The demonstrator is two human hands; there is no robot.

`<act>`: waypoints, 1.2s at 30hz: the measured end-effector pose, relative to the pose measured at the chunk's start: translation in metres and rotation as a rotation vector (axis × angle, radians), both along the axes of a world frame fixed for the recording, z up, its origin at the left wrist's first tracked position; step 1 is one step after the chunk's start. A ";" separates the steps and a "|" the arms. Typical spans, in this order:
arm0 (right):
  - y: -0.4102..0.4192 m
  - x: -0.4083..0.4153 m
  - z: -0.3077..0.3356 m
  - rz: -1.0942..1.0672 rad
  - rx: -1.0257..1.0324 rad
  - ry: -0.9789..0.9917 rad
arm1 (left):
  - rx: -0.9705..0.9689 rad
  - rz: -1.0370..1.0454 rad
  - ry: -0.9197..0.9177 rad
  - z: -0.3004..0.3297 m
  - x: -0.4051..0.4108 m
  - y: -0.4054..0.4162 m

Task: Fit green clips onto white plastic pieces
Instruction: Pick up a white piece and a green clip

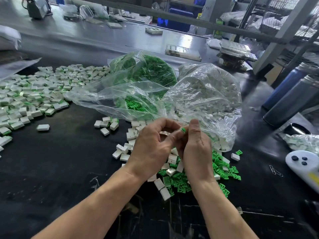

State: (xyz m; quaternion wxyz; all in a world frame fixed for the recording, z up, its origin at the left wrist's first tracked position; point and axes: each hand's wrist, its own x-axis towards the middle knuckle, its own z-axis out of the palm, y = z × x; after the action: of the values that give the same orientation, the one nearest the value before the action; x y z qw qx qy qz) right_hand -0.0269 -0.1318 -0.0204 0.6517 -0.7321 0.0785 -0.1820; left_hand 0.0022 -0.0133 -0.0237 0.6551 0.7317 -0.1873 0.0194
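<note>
Black table is carrying white pcs far left, green clips near right, bags w/ stock far centre.

Glossy green plastic clip in grip; beyond it crinkled clear plastic bags; beneath, matt black worktop, smooth white plastic pieces.

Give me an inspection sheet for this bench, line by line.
Surface: black mat, scuffed near the front edge.
Job's things: loose green clips, loose white pieces, assembled pile, two open clear bags.
Clutter: paper clips, white controller, two dark bottles.
Hands: left hand and right hand together, pinching a green clip.
Cables: nothing seen.
Surroundings: grey bench, metal racks.
</note>
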 end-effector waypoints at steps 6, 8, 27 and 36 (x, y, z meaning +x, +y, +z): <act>-0.018 -0.001 0.006 0.114 -0.080 -0.104 | 0.044 0.074 -0.035 0.001 0.010 0.013; -0.018 -0.001 0.005 0.120 -0.134 -0.101 | 0.040 0.067 -0.032 0.002 0.010 0.014; -0.023 0.003 -0.004 -0.028 -0.189 -0.050 | 0.288 0.188 -0.060 0.009 0.023 0.046; -0.029 0.004 -0.004 -0.058 -0.222 0.030 | 0.545 0.611 0.180 0.008 0.059 0.099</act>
State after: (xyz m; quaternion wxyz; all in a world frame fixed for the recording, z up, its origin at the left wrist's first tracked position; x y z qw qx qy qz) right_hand -0.0227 -0.1609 -0.0249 0.5600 -0.7997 0.0888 -0.1974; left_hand 0.0616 0.0861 -0.0157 0.4155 0.8989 0.0983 0.0986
